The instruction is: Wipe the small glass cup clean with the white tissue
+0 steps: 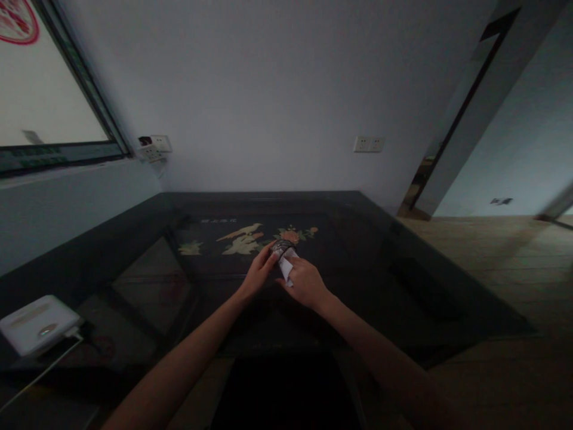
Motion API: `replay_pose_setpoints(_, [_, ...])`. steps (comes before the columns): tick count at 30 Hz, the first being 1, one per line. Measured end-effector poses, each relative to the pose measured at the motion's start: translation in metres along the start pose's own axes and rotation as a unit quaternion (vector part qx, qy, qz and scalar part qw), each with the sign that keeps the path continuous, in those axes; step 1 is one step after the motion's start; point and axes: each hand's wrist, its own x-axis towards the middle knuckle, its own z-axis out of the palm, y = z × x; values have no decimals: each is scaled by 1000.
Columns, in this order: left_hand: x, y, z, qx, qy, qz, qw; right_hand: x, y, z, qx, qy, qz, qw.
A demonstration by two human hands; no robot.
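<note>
Over the middle of the dark glossy table, my two hands meet around a small rounded object with a dark rim and a greyish, patterned top; its kind is not clear. My left hand is closed on its left side, fingers wrapped round it. With closed fingers, my right hand holds a folded white paper or tissue against the object's near side. Part of the white piece hangs down between the hands. The fingers hide much of the object.
A white box-shaped device with a white cable is at the left. A dark oblong thing lies on the table's right. Wall sockets are behind the table, a window at upper left. Below is a dark seat.
</note>
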Motion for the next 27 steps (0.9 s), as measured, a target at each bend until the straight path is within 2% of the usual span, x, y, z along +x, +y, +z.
replay_pose_setpoints(2, [0,-2,0,21,-10,28,999,0,-3,0,93,4,79,993])
replay_pose_setpoints(4, [0,-4,2,35,-14,51,998,1,-4,2,249,38,154,955])
replay_pose_setpoints(6, [-1,-6,3,42,-14,63,997,3,-3,5,436,79,205,873])
replay_pose_setpoints(9, [-2,-7,6,42,-11,75,996,7,0,10,636,118,251,720])
replay_pose_setpoints(10, [-3,-7,7,40,-9,78,996,8,1,11,665,127,262,688])
replay_pose_setpoints(11, [-3,-7,8,40,-6,81,996,8,2,12,675,135,271,673])
replay_pose_setpoints(12, [-3,-7,8,40,-1,84,996,8,2,12,669,140,275,676])
replay_pose_setpoints(13, [-3,-7,8,42,5,88,995,7,2,12,651,140,269,696])
replay_pose_setpoints(15, [-2,-7,7,47,19,98,994,5,0,10,592,126,226,764])
replay_pose_setpoints(18, [-2,-7,4,43,39,106,993,1,-2,8,463,81,124,874])
replay_pose_setpoints(21, [-1,-5,1,14,44,66,997,-1,2,8,275,47,44,959])
replay_pose_setpoints(22, [-1,-5,0,-3,42,43,998,-1,5,8,206,36,16,978])
replay_pose_setpoints(24, [1,-4,0,-38,38,3,999,0,12,7,83,16,-49,995])
replay_pose_setpoints(27, [3,-5,0,-64,36,-27,997,2,19,6,-29,-2,-114,993])
